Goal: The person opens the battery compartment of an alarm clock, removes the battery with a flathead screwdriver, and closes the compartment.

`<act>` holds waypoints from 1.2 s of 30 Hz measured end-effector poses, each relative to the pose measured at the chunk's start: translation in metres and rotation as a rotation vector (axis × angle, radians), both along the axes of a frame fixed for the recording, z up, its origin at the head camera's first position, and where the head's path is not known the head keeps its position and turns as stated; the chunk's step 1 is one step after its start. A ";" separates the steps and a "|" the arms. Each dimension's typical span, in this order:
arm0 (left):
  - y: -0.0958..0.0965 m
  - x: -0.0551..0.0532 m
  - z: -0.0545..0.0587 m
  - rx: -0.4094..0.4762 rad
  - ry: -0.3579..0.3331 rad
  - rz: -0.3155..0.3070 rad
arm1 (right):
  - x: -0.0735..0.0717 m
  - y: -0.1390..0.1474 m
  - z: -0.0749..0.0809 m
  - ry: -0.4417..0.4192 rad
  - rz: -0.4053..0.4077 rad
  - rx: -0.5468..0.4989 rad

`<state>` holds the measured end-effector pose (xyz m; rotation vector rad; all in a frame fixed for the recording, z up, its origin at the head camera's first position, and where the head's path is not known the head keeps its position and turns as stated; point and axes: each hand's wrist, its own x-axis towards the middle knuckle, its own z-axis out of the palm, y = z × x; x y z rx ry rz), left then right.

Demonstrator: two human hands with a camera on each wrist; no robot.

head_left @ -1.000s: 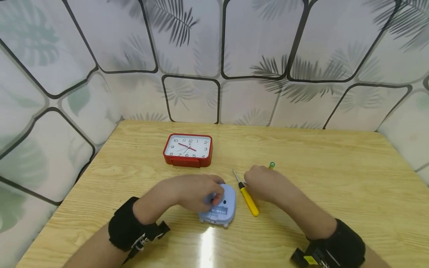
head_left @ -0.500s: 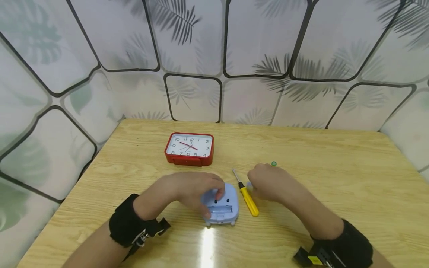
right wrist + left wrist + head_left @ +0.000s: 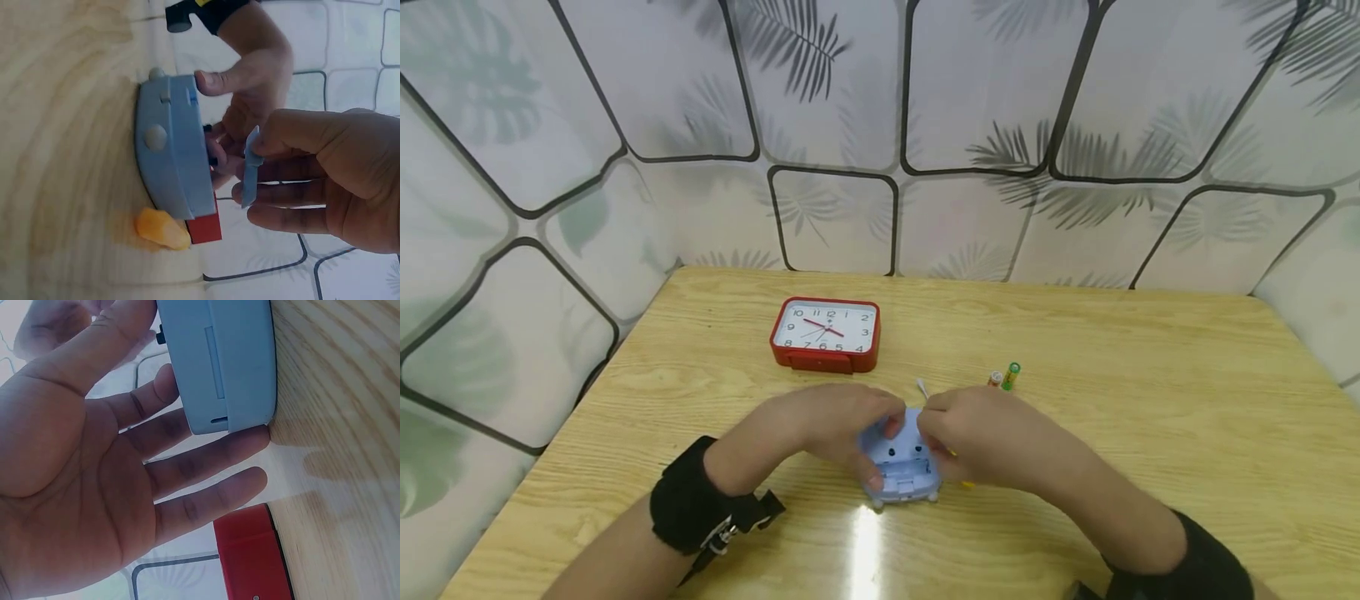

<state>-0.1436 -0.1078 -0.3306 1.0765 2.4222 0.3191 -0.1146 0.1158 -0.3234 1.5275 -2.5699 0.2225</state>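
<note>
A small light-blue alarm clock lies face down on the table, its back with black knobs and an uncovered battery compartment facing up. My left hand holds it from the left, thumb at the near corner and fingers at the far side. In the left wrist view the fingertips touch the blue casing. Over the clock's right side hovers my right hand. In the right wrist view it pinches a thin blue battery cover between thumb and fingers, apart from the clock. The head view hides that cover behind the hand.
A red alarm clock rests behind the left hand. Two batteries, one green and one with a pale end, lie beyond the right hand. A screwdriver with a yellow handle is mostly hidden under that hand. A patterned wall backs the table.
My right hand has moved left from beside the screwdriver to over the blue clock, bringing the cover. The batteries are now uncovered to view. The left hand has turned the blue clock slightly and shifted it right.
</note>
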 end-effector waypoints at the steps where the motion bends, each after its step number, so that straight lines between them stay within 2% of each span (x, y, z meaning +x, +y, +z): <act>1: 0.000 0.000 0.000 -0.002 0.001 0.003 | 0.001 -0.002 -0.002 0.008 0.022 -0.006; 8: 0.000 -0.002 -0.002 0.031 -0.004 0.008 | 0.006 -0.013 -0.018 0.125 0.120 -0.049; 12: -0.001 -0.002 -0.002 0.041 -0.007 0.003 | 0.007 -0.017 -0.021 0.155 0.130 0.016; 15: -0.001 -0.003 -0.002 0.044 -0.007 0.002 | 0.009 -0.018 -0.018 0.142 0.117 0.082; 22: -0.001 -0.005 -0.001 0.032 -0.011 0.003 | 0.008 -0.011 -0.006 0.035 0.061 0.160; 26: -0.003 -0.005 -0.001 0.032 -0.019 0.005 | 0.007 -0.011 -0.008 0.051 0.107 0.090; 31: -0.005 -0.005 -0.001 0.021 -0.015 0.000 | 0.006 -0.016 -0.018 0.180 0.162 -0.025; 33: -0.005 -0.005 -0.002 0.020 -0.017 -0.003 | 0.006 -0.018 -0.022 0.210 0.157 -0.028; 36: -0.005 -0.006 -0.002 0.019 -0.030 0.001 | 0.006 -0.020 -0.024 0.206 0.149 -0.016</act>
